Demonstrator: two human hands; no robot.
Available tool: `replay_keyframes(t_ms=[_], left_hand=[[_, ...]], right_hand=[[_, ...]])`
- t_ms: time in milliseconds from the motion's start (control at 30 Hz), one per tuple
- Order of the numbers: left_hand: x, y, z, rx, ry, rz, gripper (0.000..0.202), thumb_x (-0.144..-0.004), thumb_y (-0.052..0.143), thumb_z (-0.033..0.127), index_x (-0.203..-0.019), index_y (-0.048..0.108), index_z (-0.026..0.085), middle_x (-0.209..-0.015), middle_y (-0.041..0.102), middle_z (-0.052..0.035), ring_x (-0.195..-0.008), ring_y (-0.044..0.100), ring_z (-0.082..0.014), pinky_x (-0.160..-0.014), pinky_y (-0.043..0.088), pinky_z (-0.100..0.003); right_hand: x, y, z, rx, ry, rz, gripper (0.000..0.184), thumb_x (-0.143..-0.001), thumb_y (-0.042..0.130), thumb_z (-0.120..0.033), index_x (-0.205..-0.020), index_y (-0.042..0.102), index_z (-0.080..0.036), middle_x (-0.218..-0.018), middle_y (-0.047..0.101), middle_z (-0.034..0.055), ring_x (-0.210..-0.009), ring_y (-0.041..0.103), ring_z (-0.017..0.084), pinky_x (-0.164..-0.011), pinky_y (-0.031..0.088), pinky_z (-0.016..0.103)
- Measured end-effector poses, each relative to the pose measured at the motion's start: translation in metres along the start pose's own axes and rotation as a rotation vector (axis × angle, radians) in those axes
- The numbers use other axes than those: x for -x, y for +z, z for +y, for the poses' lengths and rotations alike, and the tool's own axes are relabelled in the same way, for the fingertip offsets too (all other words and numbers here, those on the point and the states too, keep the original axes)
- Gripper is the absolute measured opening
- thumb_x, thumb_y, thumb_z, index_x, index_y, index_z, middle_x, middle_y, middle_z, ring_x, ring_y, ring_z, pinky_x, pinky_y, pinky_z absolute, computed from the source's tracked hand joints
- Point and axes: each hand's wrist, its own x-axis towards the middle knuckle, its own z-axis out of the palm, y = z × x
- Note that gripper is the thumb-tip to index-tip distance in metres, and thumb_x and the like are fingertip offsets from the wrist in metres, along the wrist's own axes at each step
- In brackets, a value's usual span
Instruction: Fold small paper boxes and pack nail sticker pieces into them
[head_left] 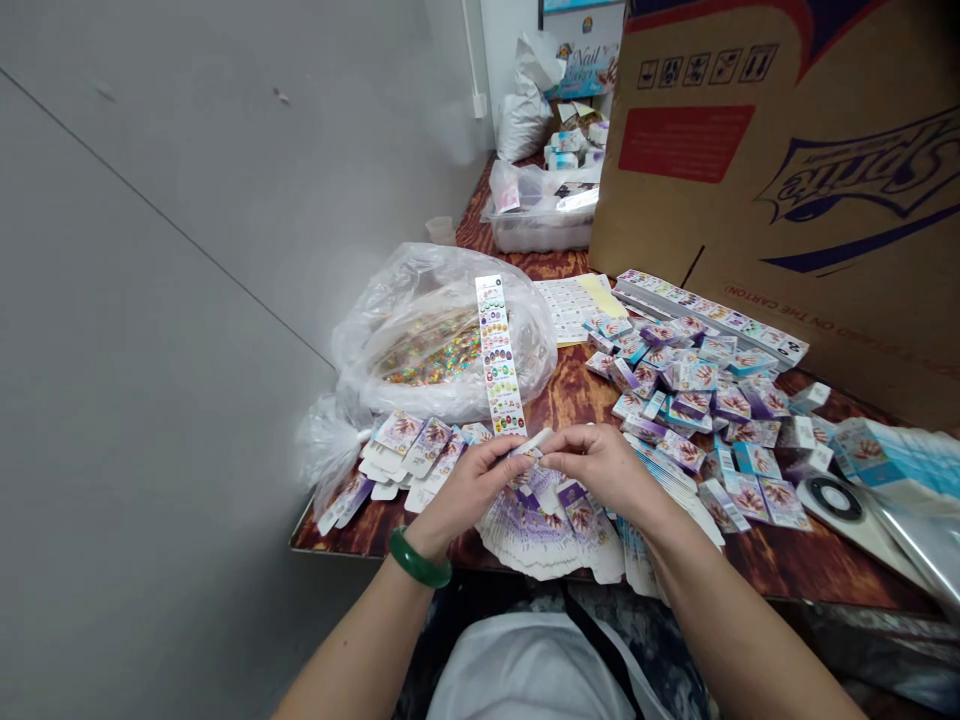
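Note:
At the table's front edge, my left hand (484,478) and my right hand (600,465) meet over a fan of flat purple-and-white cartons (536,545). Thumbs and fingers of both hands pinch a small carton (537,440), with a white flap showing between them; fingers cover most of it. A green bangle (418,560) circles my left wrist. Beyond my left hand, a printed sticker strip (499,355) lies against a clear plastic bag (375,310) of colourful small bits. More flat cartons (424,450) lie left of my left hand.
Folded small boxes (690,375) are heaped on the right, before a stack of sticker strips (712,315). A large cardboard box (787,200) stands behind them. A grey wall (165,300) borders the left. A clear plastic tub (544,232) sits farther back.

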Motion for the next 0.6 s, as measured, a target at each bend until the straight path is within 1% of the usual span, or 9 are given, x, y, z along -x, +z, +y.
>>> replay_keyframes(t_ms=[67, 133, 267, 333, 433, 500, 533, 567, 600], left_hand=[[0.000, -0.001, 0.000, 0.050, -0.010, 0.003, 0.024, -0.083, 0.058, 0.034, -0.098, 0.066, 0.017, -0.095, 0.065, -0.0031, -0.089, 0.056, -0.0174, -0.081, 0.043, -0.026], [0.000, -0.001, 0.000, 0.056, -0.007, 0.007, 0.024, -0.083, 0.059, 0.032, -0.099, 0.066, 0.017, -0.097, 0.066, -0.0035, -0.092, 0.057, -0.0181, -0.083, 0.042, -0.026], [0.001, -0.001, 0.000, 0.061, 0.017, 0.040, 0.026, -0.083, 0.058, 0.032, -0.103, 0.066, 0.018, -0.100, 0.066, -0.0032, -0.094, 0.057, -0.0176, -0.086, 0.042, -0.026], [0.001, -0.002, 0.001, 0.079, 0.017, 0.054, 0.027, -0.083, 0.059, 0.032, -0.106, 0.066, 0.019, -0.102, 0.067, -0.0027, -0.093, 0.057, -0.0168, -0.085, 0.043, -0.026], [0.002, -0.004, 0.000, 0.097, -0.004, 0.039, 0.028, -0.083, 0.060, 0.033, -0.107, 0.066, 0.020, -0.100, 0.067, -0.0028, -0.087, 0.058, -0.0162, -0.079, 0.045, -0.026], [0.004, -0.005, -0.001, 0.126, -0.022, 0.020, 0.029, -0.082, 0.060, 0.033, -0.107, 0.067, 0.020, -0.100, 0.067, -0.0038, -0.086, 0.058, -0.0167, -0.077, 0.047, -0.026], [0.004, -0.005, -0.002, 0.150, -0.030, 0.012, 0.030, -0.082, 0.061, 0.033, -0.108, 0.067, 0.020, -0.101, 0.067, -0.0045, -0.086, 0.058, -0.0171, -0.077, 0.047, -0.027], [0.005, -0.005, -0.003, 0.179, -0.039, 0.001, 0.030, -0.081, 0.062, 0.032, -0.108, 0.067, 0.020, -0.103, 0.067, -0.0052, -0.088, 0.059, -0.0178, -0.078, 0.048, -0.028], [0.006, -0.006, -0.004, 0.210, -0.049, -0.013, 0.031, -0.081, 0.062, 0.032, -0.108, 0.066, 0.019, -0.105, 0.066, -0.0060, -0.089, 0.059, -0.0186, -0.080, 0.048, -0.030]], right_hand=[[0.003, 0.002, -0.003, 0.069, -0.039, 0.003, 0.018, -0.076, 0.056, -0.021, -0.080, 0.074, -0.019, -0.066, 0.067, -0.0003, -0.059, 0.055, 0.013, -0.057, 0.039, 0.023], [0.005, 0.005, -0.006, 0.143, -0.070, 0.003, 0.023, -0.078, 0.052, -0.018, -0.085, 0.074, -0.021, -0.067, 0.068, -0.0003, -0.059, 0.057, 0.013, -0.058, 0.040, 0.024], [0.007, 0.010, -0.010, 0.250, -0.120, 0.105, 0.026, -0.079, 0.051, -0.014, -0.088, 0.074, -0.022, -0.073, 0.070, 0.0012, -0.065, 0.060, 0.015, -0.064, 0.042, 0.026], [0.007, 0.012, -0.011, 0.242, -0.182, 0.156, 0.025, -0.079, 0.051, -0.013, -0.088, 0.073, -0.022, -0.078, 0.069, 0.0025, -0.071, 0.061, 0.016, -0.068, 0.043, 0.027], [0.007, 0.012, -0.012, 0.260, -0.257, 0.222, 0.018, -0.078, 0.055, -0.014, -0.079, 0.072, -0.022, -0.079, 0.062, 0.0033, -0.078, 0.058, 0.017, -0.072, 0.043, 0.029], [0.006, 0.011, -0.011, 0.261, -0.240, 0.295, 0.008, -0.073, 0.062, -0.017, -0.075, 0.068, -0.021, -0.081, 0.058, 0.0027, -0.080, 0.056, 0.017, -0.072, 0.043, 0.029], [0.006, 0.011, -0.011, 0.239, -0.206, 0.316, 0.008, -0.071, 0.065, -0.018, -0.078, 0.066, -0.021, -0.083, 0.058, 0.0024, -0.079, 0.056, 0.017, -0.070, 0.043, 0.029], [0.005, 0.010, -0.010, 0.198, -0.159, 0.310, 0.016, -0.068, 0.067, -0.020, -0.084, 0.064, -0.021, -0.087, 0.059, 0.0021, -0.076, 0.056, 0.016, -0.067, 0.044, 0.028], [0.005, 0.009, -0.010, 0.148, -0.109, 0.273, 0.023, -0.068, 0.068, -0.021, -0.089, 0.061, -0.021, -0.089, 0.060, 0.0019, -0.071, 0.056, 0.015, -0.063, 0.043, 0.027]])
